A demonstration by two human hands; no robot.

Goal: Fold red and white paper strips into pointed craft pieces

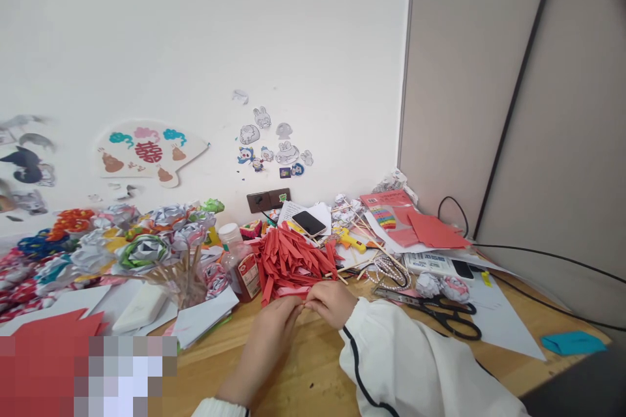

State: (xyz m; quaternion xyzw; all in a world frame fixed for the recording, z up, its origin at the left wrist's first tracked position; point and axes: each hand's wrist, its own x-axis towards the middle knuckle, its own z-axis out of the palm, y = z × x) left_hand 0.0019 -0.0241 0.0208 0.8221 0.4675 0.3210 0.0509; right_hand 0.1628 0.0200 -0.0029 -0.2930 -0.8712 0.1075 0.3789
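Note:
My left hand point(280, 318) and my right hand point(333, 303) meet fingertip to fingertip just above the wooden table, at its middle. Both are closed in a pinch. Whatever lies between the fingers is too small and covered to name. Directly beyond them is a heap of folded red paper strips point(288, 257), with a pinkish strip at its near edge close to my fingers. A glass bottle point(239, 264) with a white cap and red label stands left of the heap. Black-handled scissors point(443, 316) lie right of my right hand, partly behind the white sleeve.
Many paper flowers point(141, 251) crowd the left, near a bundle of wooden sticks point(178, 280). A phone point(309, 223), a yellow glue gun point(353, 241), bead strings point(388, 272) and red paper sheets point(437, 232) fill the back right. A teal packet point(573, 343) lies far right. Black cables cross there.

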